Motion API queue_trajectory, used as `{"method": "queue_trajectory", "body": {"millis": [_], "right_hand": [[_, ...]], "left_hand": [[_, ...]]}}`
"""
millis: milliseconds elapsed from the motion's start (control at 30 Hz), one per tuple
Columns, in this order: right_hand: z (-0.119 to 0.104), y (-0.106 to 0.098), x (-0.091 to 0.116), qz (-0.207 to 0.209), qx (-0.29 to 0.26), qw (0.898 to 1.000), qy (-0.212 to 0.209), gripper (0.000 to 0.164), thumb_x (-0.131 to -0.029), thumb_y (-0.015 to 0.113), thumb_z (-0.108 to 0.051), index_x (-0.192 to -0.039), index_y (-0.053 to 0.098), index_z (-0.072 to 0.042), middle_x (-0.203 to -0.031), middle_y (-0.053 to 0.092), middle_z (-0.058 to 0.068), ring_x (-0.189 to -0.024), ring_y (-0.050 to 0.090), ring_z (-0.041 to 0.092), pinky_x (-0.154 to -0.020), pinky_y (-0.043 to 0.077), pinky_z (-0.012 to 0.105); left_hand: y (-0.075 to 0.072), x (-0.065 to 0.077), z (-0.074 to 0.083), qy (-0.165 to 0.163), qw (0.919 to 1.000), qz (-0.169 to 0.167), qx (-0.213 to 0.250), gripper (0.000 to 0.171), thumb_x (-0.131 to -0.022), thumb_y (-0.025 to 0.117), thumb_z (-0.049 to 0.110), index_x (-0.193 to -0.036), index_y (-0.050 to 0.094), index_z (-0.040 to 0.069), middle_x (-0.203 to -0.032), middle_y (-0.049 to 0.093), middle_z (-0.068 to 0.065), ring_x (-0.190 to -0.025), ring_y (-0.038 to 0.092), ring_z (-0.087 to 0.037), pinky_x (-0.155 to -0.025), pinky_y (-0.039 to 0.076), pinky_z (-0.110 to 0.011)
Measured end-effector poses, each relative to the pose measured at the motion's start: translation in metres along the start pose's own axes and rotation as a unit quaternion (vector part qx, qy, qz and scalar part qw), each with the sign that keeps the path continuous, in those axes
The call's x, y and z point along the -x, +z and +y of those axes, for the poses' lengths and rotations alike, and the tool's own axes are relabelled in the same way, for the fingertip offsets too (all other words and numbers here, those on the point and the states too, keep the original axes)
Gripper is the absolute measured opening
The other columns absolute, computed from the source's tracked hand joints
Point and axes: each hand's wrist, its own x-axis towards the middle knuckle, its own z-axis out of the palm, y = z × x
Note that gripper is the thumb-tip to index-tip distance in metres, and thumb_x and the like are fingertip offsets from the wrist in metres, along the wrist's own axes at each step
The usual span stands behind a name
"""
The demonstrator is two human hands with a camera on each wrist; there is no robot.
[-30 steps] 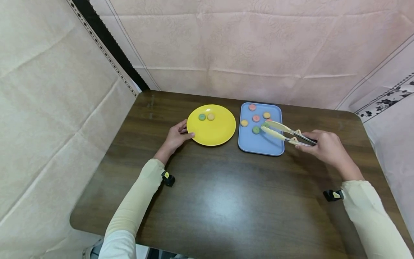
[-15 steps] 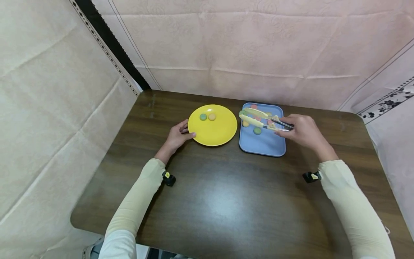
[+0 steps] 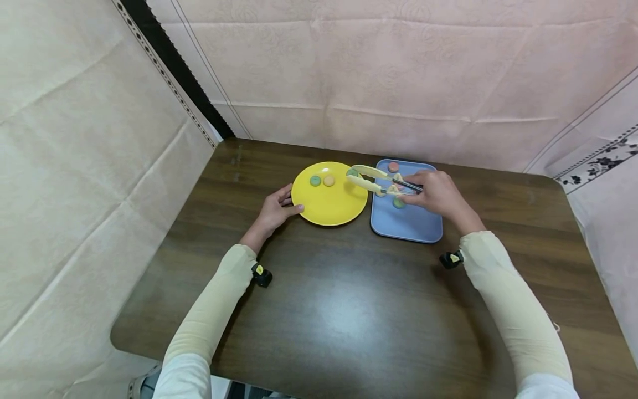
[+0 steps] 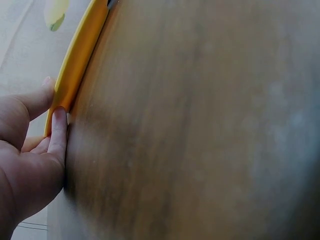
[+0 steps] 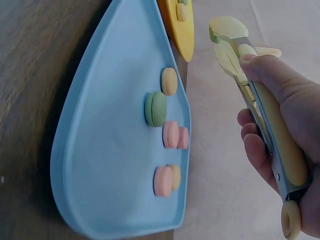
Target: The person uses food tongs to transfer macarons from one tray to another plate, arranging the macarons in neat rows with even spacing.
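My left hand [image 3: 276, 209] pinches the near-left rim of the yellow plate [image 3: 329, 206], which carries a green macaron [image 3: 315, 180] and a yellow macaron [image 3: 329, 180]. In the left wrist view, thumb and fingers lie on both sides of the plate's edge [image 4: 77, 60]. With my right hand [image 3: 441, 198] I grip a pair of tongs [image 5: 280, 135]. Their cream tips hold another green macaron [image 3: 352, 173] above the plate's right side. In the right wrist view, that macaron [image 5: 214, 35] is mostly covered by the tips.
Right of the plate lies a blue tray [image 3: 406, 228], partly under my right hand. On it sit several pink and yellow macarons and a green macaron [image 5: 155, 108]. Brown tabletop [image 3: 319, 310] spreads in front, and a pale cloth [image 3: 399, 72] hangs behind the table.
The right hand has carried the tongs left from the tray to over the plate, with the green macaron between their tips. My left hand stays at the plate's rim.
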Motion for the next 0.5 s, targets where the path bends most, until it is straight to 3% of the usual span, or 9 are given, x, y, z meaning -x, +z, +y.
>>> {"method": "queue_trajectory", "body": {"millis": [167, 500], "right_hand": [[0.001, 0.008, -0.009, -0.006, 0.001, 1.000, -0.004, 0.051, -0.084, 0.086, -0.027, -0.124, 0.073, 0.001, -0.098, 0.073, 0.018, -0.071, 0.054, 0.025, -0.061, 0.042, 0.038], [0.003, 0.023, -0.020, -0.010, 0.012, 0.999, -0.031, 0.053, -0.083, 0.087, -0.029, -0.123, 0.073, 0.002, -0.100, 0.075, 0.019, -0.076, 0.064, 0.027, -0.069, 0.052, 0.046]], "left_hand": [[0.000, -0.001, 0.000, -0.002, 1.0000, 0.001, 0.000, 0.081, -0.092, 0.079, 0.012, -0.160, 0.035, 0.008, -0.156, 0.048, -0.010, -0.135, 0.054, -0.025, -0.103, 0.052, -0.035], [-0.001, -0.001, -0.001, 0.002, 1.0000, -0.001, 0.001, 0.081, -0.092, 0.078, 0.011, -0.159, 0.034, 0.007, -0.156, 0.049, -0.011, -0.135, 0.054, -0.026, -0.103, 0.052, -0.035]]}}
